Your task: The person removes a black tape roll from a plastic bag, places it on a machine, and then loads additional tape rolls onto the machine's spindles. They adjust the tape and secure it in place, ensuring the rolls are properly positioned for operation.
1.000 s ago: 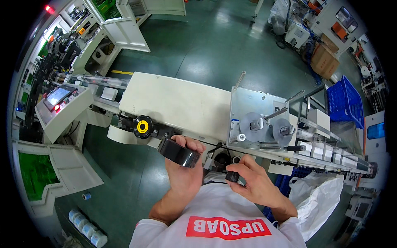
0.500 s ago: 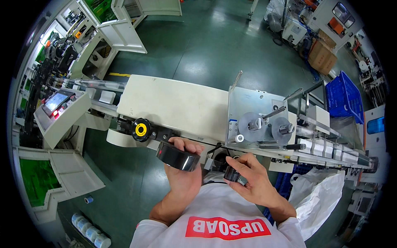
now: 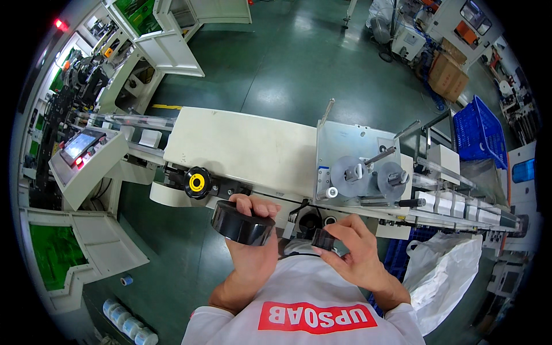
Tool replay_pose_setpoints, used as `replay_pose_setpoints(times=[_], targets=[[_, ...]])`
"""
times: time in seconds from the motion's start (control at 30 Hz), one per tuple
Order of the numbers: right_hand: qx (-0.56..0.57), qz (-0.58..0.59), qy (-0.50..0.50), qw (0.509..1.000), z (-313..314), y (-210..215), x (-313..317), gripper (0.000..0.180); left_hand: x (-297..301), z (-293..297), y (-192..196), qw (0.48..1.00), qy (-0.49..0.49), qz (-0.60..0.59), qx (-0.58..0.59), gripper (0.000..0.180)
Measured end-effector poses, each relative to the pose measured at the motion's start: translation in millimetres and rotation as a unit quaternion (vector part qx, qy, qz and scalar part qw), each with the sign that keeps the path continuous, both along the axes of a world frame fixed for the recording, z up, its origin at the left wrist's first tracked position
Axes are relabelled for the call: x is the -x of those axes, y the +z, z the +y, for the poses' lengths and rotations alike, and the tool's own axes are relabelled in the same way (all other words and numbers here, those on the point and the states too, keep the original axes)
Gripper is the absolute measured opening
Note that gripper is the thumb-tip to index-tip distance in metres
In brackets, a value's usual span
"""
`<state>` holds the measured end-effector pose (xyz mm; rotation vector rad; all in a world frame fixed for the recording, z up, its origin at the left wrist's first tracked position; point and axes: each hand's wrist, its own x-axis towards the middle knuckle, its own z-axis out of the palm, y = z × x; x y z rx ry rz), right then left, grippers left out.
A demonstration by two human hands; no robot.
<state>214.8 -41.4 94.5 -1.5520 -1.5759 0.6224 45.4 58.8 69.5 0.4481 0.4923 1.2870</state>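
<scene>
- Sitting at far left: one touchscreen panel [image 3: 77, 146], one black-and-yellow knob [image 3: 196, 182].
- Gripping one black tape roll [image 3: 241, 223], left hand [image 3: 251, 247] curling around it at chest height.
- Pinching one small black piece [image 3: 323, 238], right hand [image 3: 356, 253] closing fingertips on it.
- Standing beyond: two grey spools [image 3: 351, 172].

Just beyond the fingers [image 3: 260, 205] runs a cream machine bed [image 3: 241, 146] (flat-topped), carrying a yellow-centred black knob [image 3: 197, 182] and grey spools [image 3: 368, 175].
</scene>
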Motion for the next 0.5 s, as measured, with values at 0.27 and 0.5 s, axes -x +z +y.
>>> replay_pose_setpoints(times=[0.27, 0.5], targets=[[-0.058, 0.034, 0.036, 0.997, -4.5, -4.6, -1.2, 0.047, 0.7, -0.6, -0.5, 0.999, -0.014, -0.031, -0.006, 0.021], [-0.063, 0.014, 0.063, 0.996, -5.6, 0.6, 3.5, 0.055, -2.2, -2.8, 4.5, 1.000, -0.026, -0.004, 0.001, 0.021]])
